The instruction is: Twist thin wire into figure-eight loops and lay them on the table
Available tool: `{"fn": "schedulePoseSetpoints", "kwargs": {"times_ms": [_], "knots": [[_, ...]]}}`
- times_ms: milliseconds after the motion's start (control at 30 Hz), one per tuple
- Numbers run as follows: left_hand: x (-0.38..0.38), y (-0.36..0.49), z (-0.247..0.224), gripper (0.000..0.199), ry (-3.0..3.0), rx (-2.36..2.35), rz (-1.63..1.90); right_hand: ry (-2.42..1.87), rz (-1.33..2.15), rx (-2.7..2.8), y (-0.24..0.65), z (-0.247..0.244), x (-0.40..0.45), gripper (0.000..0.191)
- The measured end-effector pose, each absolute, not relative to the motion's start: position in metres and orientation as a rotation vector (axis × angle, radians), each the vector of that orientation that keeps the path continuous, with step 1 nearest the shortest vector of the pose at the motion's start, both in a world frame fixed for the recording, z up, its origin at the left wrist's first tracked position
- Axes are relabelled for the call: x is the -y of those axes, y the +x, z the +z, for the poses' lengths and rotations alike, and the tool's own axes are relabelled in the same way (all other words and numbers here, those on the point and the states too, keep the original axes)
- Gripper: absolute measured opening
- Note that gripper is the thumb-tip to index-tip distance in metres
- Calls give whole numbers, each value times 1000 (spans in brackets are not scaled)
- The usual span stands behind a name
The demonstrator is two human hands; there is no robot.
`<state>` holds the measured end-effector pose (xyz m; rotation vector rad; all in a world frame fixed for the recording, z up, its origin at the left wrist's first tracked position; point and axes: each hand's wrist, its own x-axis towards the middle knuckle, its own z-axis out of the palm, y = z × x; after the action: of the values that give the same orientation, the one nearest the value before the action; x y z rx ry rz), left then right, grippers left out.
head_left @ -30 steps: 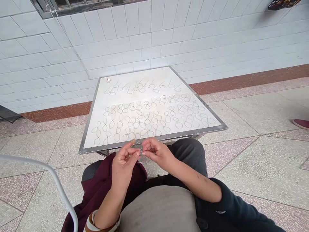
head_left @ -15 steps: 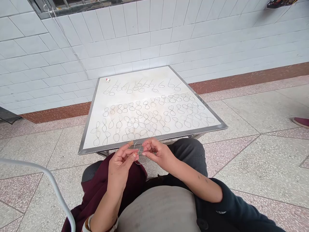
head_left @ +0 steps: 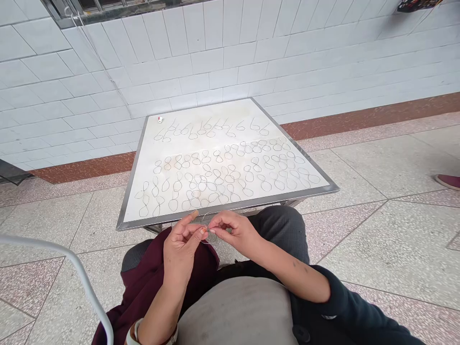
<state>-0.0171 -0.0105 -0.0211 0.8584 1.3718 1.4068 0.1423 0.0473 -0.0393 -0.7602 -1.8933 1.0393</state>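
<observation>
Above my lap, just in front of the table's near edge, my left hand (head_left: 183, 242) pinches a thin wire (head_left: 204, 216) between thumb and index finger. My right hand (head_left: 233, 229) meets it from the right, its thumb and fingertips closed on the same wire. A curved piece of the wire shows above the fingertips and another bit below; the part between the fingers is hidden. Beyond my hands, many wire figure-eights (head_left: 217, 155) lie in rows on the white table (head_left: 143, 139). Farther back lie several wires bent like a 6 (head_left: 240, 127).
A small white and red object (head_left: 160, 120) sits in the table's far left corner. The tiled wall (head_left: 244, 62) stands right behind the table. A grey curved tube (head_left: 81, 273) is at my left. A dark red shoe (head_left: 447, 181) shows at the far right.
My right hand has come slightly down and left, closing its fingers on the wire beside my left fingertips. The left hand has barely shifted. Things on the table are unchanged.
</observation>
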Motion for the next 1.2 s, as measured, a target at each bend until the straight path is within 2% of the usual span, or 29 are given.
{"fn": "schedulePoseSetpoints", "kwargs": {"times_ms": [200,400,1200], "knots": [[12,-13,-26,44,914,-1395,1452,-752,1027,1889,141,-42,-46,8],[9,-7,-30,39,674,-1260,1568,-791,1013,1838,138,-45,-43,9],[8,-1,-33,37,517,-1205,1603,-688,965,2008,137,-43,-42,17]]}}
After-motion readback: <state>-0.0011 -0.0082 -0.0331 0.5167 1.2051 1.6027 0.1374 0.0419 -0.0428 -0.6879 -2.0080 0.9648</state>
